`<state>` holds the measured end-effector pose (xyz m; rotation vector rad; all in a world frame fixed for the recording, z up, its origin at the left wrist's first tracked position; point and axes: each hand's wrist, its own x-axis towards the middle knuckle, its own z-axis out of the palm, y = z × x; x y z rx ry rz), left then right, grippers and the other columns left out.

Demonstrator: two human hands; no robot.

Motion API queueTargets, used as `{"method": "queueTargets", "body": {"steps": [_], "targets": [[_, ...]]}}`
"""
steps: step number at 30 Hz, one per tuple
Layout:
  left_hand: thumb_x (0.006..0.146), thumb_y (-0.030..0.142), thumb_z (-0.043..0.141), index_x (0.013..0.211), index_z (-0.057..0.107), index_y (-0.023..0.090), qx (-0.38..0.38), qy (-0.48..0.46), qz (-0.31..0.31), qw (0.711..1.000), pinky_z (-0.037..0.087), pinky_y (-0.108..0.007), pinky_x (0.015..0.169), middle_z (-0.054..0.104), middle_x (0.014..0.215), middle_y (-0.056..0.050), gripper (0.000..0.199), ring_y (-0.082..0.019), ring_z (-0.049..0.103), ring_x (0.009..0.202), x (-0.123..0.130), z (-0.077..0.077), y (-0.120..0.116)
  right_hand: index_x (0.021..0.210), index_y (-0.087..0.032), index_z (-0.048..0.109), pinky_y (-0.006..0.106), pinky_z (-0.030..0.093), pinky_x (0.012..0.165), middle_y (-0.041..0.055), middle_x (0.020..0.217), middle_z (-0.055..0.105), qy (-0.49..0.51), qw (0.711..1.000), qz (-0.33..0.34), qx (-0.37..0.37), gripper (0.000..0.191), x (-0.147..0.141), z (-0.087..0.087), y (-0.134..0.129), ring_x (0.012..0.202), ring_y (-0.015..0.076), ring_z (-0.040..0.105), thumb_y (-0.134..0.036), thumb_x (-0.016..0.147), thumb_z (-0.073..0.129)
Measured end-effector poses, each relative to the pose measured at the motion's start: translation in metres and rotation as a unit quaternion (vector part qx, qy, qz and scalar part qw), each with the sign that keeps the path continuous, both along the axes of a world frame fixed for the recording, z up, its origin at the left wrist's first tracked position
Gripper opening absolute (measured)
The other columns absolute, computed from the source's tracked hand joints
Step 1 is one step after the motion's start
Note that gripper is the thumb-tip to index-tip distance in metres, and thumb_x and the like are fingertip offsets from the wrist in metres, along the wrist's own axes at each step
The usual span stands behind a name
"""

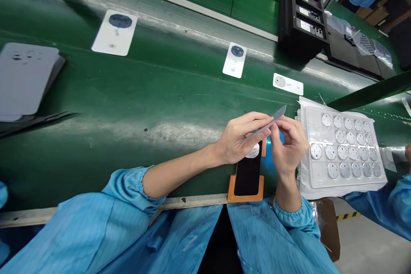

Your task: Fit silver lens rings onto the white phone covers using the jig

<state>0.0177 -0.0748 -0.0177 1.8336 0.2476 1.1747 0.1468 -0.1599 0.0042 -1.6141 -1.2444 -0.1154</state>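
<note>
A thin grey panel [278, 113] is held tilted, nearly edge-on, between both hands. My left hand [240, 137] wraps round its near end, with the thumb and fingers on opposite sides. At the panel's far end, the fingertips of my right hand [289, 141] pinch its edge. Below my left hand lies an orange fixture [245, 198] holding a black plate [248, 175], with a round whitish piece [253, 151] near its top, partly covered by the hand. Something blue [269, 154] shows between the hands, mostly hidden.
Right of my hands lies a clear tray [306, 175] of round discs. White cards [128, 45] [229, 66] [293, 87] lie along the green belt. Grey panels [22, 81] are stacked at left. Black racks [289, 21] stand at the back; another person's blue sleeve [385, 212] is at right.
</note>
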Motion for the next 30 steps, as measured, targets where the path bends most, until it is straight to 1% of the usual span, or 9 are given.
{"method": "queueTargets", "body": {"steps": [4,11,16,19,21,23,26,28,30], "targets": [[0.104,0.027,0.055,0.129,0.068,0.013,0.036,-0.006,0.008,0.999,0.059,-0.033,0.096,0.069,0.125,-0.016,0.032,-0.021,0.069,0.112,0.001,-0.005,0.000,0.093,-0.023,0.071,0.043,0.065,0.087,0.0051,0.100,0.074,-0.002,1.000,0.005,0.013,0.005,-0.001,-0.002,0.002,0.098,0.0214,0.075,-0.023,0.092,0.066],[0.103,0.032,0.054,0.151,0.047,0.015,0.113,0.051,0.018,0.992,0.056,-0.038,0.103,0.057,0.141,-0.019,0.051,-0.026,0.061,0.127,0.002,-0.017,-0.003,0.094,-0.021,0.070,0.035,0.063,0.079,0.0054,0.100,0.074,-0.050,0.998,-0.027,-0.004,0.006,-0.001,-0.004,0.004,0.093,0.0188,0.073,-0.022,0.091,0.064],[0.103,0.027,0.049,0.151,0.047,0.011,0.105,0.064,0.014,0.992,0.055,-0.041,0.106,0.055,0.144,-0.022,0.050,-0.028,0.060,0.129,0.003,-0.019,-0.007,0.086,-0.021,0.065,0.030,0.059,0.072,0.0036,0.088,0.072,-0.081,0.996,-0.037,-0.021,0.006,-0.005,-0.001,0.007,0.082,0.0160,0.069,-0.020,0.090,0.061],[0.105,0.027,0.047,0.145,0.055,0.013,0.036,0.045,-0.002,0.998,0.056,-0.039,0.105,0.061,0.139,-0.018,0.043,-0.026,0.064,0.125,0.006,-0.021,-0.008,0.078,-0.023,0.060,0.027,0.055,0.065,0.0016,0.078,0.067,-0.067,0.996,-0.056,-0.036,0.011,-0.005,-0.002,0.012,0.073,0.0147,0.063,-0.021,0.088,0.056],[0.105,0.035,0.049,0.132,0.065,0.014,-0.072,0.042,0.013,0.996,0.059,-0.037,0.102,0.070,0.128,-0.014,0.038,-0.025,0.068,0.119,0.008,-0.023,-0.005,0.075,-0.023,0.058,0.027,0.053,0.062,0.0009,0.075,0.064,-0.036,0.995,-0.076,-0.059,0.010,0.005,-0.005,0.013,0.067,0.0142,0.059,-0.023,0.085,0.055],[0.103,0.046,0.053,0.123,0.069,0.014,-0.217,0.039,0.030,0.975,0.064,-0.037,0.094,0.074,0.119,-0.013,0.041,-0.026,0.073,0.109,0.010,-0.023,0.003,0.074,-0.022,0.060,0.028,0.052,0.063,0.0010,0.075,0.065,0.021,0.988,-0.115,-0.101,0.007,0.026,-0.009,0.008,0.065,0.0147,0.058,-0.024,0.080,0.057],[0.099,0.053,0.058,0.130,0.063,0.012,-0.390,-0.004,-0.002,0.921,0.067,-0.042,0.086,0.071,0.127,-0.017,0.051,-0.028,0.075,0.103,0.005,-0.017,0.020,0.076,-0.020,0.064,0.031,0.050,0.064,0.0009,0.069,0.066,0.118,0.954,-0.201,-0.191,0.009,0.063,-0.018,-0.015,0.062,0.0172,0.059,-0.027,0.074,0.059],[0.097,0.049,0.063,0.135,0.059,0.014,-0.434,-0.026,-0.027,0.900,0.067,-0.045,0.087,0.067,0.134,-0.018,0.052,-0.028,0.075,0.106,-0.003,-0.011,0.029,0.074,-0.021,0.063,0.032,0.047,0.063,0.0004,0.064,0.065,0.144,0.928,-0.213,-0.270,0.010,0.080,-0.028,-0.036,0.060,0.0186,0.059,-0.029,0.074,0.058],[0.095,0.047,0.067,0.135,0.061,0.016,-0.425,-0.013,-0.027,0.905,0.066,-0.045,0.090,0.066,0.137,-0.016,0.050,-0.028,0.072,0.112,-0.013,-0.005,0.031,0.071,-0.022,0.060,0.031,0.043,0.062,-0.0001,0.061,0.063,0.114,0.912,-0.177,-0.352,0.011,0.084,-0.040,-0.056,0.059,0.0190,0.058,-0.031,0.077,0.057]]}}
